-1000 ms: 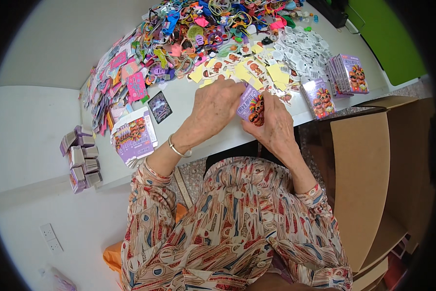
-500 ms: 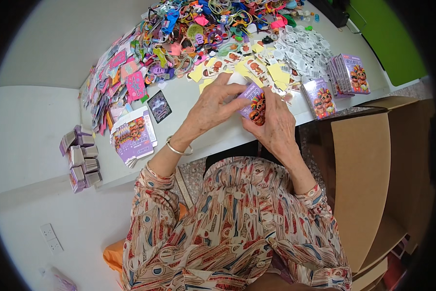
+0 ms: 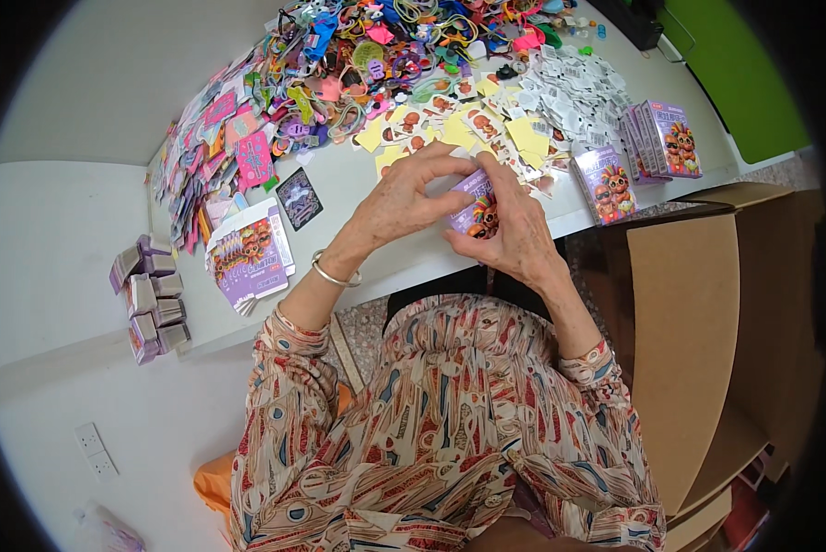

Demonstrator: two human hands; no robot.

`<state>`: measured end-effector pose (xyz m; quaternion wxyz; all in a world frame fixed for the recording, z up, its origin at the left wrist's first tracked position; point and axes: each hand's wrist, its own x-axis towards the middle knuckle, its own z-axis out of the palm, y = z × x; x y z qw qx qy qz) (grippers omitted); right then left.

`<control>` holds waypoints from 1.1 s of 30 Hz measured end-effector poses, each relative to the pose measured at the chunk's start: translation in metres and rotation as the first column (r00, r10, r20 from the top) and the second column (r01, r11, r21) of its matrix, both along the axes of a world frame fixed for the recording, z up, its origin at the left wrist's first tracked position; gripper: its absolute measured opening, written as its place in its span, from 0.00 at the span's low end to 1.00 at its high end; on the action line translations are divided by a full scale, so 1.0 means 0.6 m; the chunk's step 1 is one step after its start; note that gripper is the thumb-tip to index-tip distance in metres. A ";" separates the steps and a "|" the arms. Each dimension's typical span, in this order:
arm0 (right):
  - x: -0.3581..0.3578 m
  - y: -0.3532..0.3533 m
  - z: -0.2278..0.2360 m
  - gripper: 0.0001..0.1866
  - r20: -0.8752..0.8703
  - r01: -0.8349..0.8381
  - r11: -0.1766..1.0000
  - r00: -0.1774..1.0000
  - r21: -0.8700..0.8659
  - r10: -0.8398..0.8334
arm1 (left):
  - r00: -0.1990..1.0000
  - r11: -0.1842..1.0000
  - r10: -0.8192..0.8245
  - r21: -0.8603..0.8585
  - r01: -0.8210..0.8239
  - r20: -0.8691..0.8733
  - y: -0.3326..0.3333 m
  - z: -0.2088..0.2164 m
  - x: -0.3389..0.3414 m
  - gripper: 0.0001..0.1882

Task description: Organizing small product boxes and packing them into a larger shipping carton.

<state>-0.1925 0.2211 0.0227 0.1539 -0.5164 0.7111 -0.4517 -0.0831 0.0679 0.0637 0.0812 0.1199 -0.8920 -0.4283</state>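
Purple cardboard, printed with bright cartoon figures: one small rectangular box [image 3: 480,219], held in front of you above the near edge of the white table [image 3: 413,262].

Your right hand [image 3: 516,230]: closed around the box's right side, gripping it, thumb along the lower edge, fingers toward the top. Your left hand [image 3: 404,195]: partly curled, thumb at the box's left part, forefinger near its upper end; whether it pinched the box could not be told. One silver metal bangle [image 3: 335,278] circled your left wrist.

To your left: a fanned stack of flat purple-and-white cartons [image 3: 255,253]; just beyond it, one black card with a pale pattern [image 3: 300,199], lying flat; at the table's left edge, a cluster of purple-and-grey blocks [image 3: 155,290].

Beyond your hands: a heap of pink and mixed-colour flat pieces [image 3: 215,147]; a mound of multicoloured bands and small trinkets [image 3: 385,55]; scattered yellow paper slips [image 3: 528,136] among white pieces bearing brown figures; a pile of white printed slips [image 3: 574,92].

To your right: one purple box [image 3: 606,187], leaning back, near a row of upright purple boxes [image 3: 678,143]. Below them stood a brown corrugated carton [image 3: 684,340].
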 end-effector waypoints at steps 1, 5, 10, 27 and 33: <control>-0.002 -0.002 -0.001 0.49 0.001 0.000 1.000 1.000 0.000 0.000 | 1.000 1.000 0.006 0.016 -0.006 0.001 0.000 -0.001 0.001 0.19; -0.009 -0.005 0.010 0.48 0.085 -0.004 1.000 0.996 -0.022 0.006 | 0.977 0.988 0.032 0.156 0.001 -0.210 0.001 -0.018 0.004 0.22; -0.015 -0.004 0.016 0.46 0.170 0.094 0.995 0.981 0.027 -0.097 | 0.939 0.751 0.332 0.629 -0.202 -0.095 0.041 -0.033 0.041 0.31; -0.023 0.000 0.025 0.34 0.082 0.063 0.998 0.995 -0.029 -0.060 | 0.826 0.628 0.528 0.745 -0.224 -0.197 0.111 -0.046 0.016 0.21; -0.021 0.007 0.029 0.34 0.019 0.063 0.995 0.998 0.076 -0.065 | 0.896 0.629 0.437 0.738 -0.246 -0.074 0.099 -0.049 0.019 0.19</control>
